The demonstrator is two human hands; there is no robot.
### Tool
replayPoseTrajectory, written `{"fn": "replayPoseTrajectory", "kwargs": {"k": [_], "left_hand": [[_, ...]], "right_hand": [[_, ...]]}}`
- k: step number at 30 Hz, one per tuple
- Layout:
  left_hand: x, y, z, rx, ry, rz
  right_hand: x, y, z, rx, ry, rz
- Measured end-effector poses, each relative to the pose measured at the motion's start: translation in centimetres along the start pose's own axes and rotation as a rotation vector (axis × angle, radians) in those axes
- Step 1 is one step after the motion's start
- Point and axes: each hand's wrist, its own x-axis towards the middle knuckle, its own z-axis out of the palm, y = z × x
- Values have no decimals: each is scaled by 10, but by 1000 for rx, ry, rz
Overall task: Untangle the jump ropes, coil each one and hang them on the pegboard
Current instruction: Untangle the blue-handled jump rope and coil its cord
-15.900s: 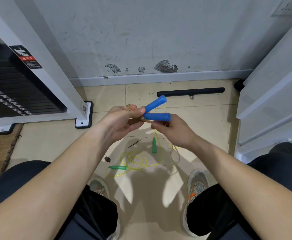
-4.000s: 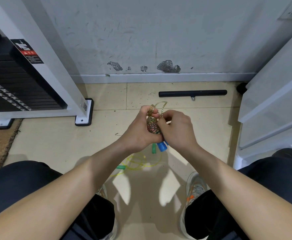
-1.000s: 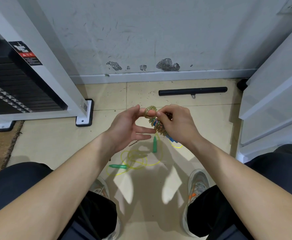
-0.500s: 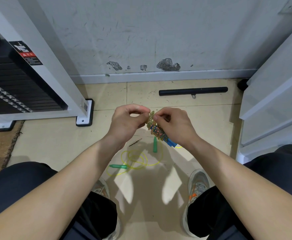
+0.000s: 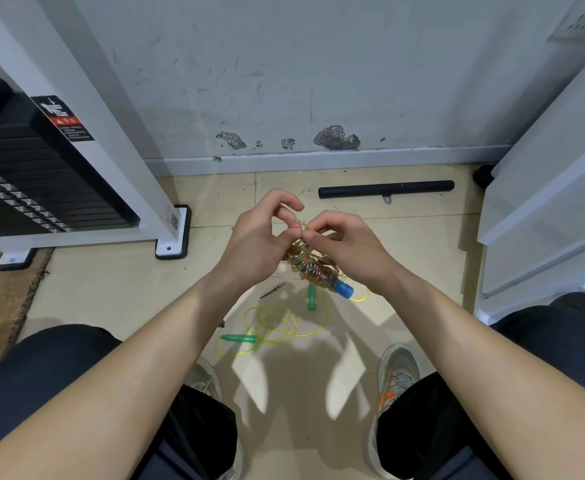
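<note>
Tan floor (image 5: 111,289) by a gray wall. The left hand (image 5: 263,244) pinches the top of the wound rope (image 5: 313,268) with curled fingers, up in the air. The right hand (image 5: 349,247) pinches it too. A yellow rope (image 5: 273,327) lies loose on the floor below.

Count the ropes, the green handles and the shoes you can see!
Yellow rope: 1
Wound rope: 1
Green handles: 2
Shoes: 2
Total: 6
</note>
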Motion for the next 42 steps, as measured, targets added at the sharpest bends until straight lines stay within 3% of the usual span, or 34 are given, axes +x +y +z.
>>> {"fn": "replayPoseTrajectory", "kwargs": {"k": [3,8,12,21,29,35,38,42], "left_hand": [[-2,-1,0,-9,-1,-63],[-8,2,0,-135,-152,-146],[-11,-2,1,-200,-156,-159],[-14,-5,8,-76,-34,-139],[-18,-2,11,-294,-232,-226],[-21,-5,19,-261,-212,-238],[-21,-9,21,-206,-208,-222],[-25,-12,24,-144,-218,-218]], "right_hand": [[-2,-4,-5,102,-17,31],[-6,-11,-4,296,-55,112],[-6,-13,1,289,-33,155],[-2,-14,-2,220,68,124],[4,-14,3,254,144,43],[4,-17,6,365,169,69],[5,-23,5,510,101,128],[5,-25,6,476,-4,170]]}}
